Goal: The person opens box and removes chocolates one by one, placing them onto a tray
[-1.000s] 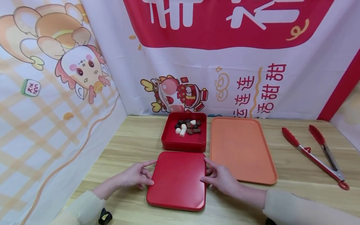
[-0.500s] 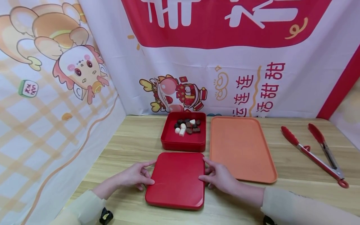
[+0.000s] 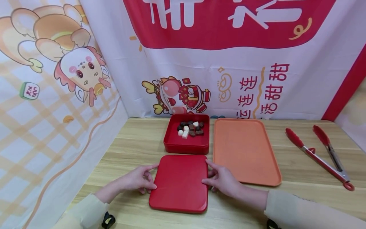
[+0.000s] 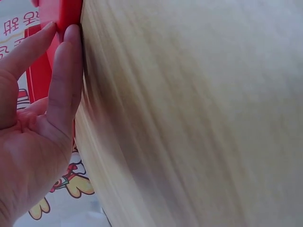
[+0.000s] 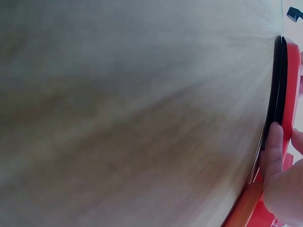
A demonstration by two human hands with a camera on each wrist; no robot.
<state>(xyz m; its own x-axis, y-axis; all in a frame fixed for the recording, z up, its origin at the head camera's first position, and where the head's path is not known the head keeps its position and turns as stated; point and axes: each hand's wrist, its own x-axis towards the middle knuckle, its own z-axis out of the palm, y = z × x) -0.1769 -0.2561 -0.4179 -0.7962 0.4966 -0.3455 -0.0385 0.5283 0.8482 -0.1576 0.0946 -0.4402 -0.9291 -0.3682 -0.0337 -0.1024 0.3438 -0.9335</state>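
L hand (image 3: 140, 179) & R hand (image 3: 223, 180), fingers part-curled, grip lid (image 3: 180, 184) at opp. edges. Just behind lid: box (image 3: 186, 149) w/ chocs (image 3: 192, 133) (brown & white); tray (image 3: 243, 149) behind-right of lid.

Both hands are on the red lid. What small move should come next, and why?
Probably ease the left hand and right hand off the red lid: it appears to lie on the table, and the red box behind it stands open, with brown and white pieces inside.
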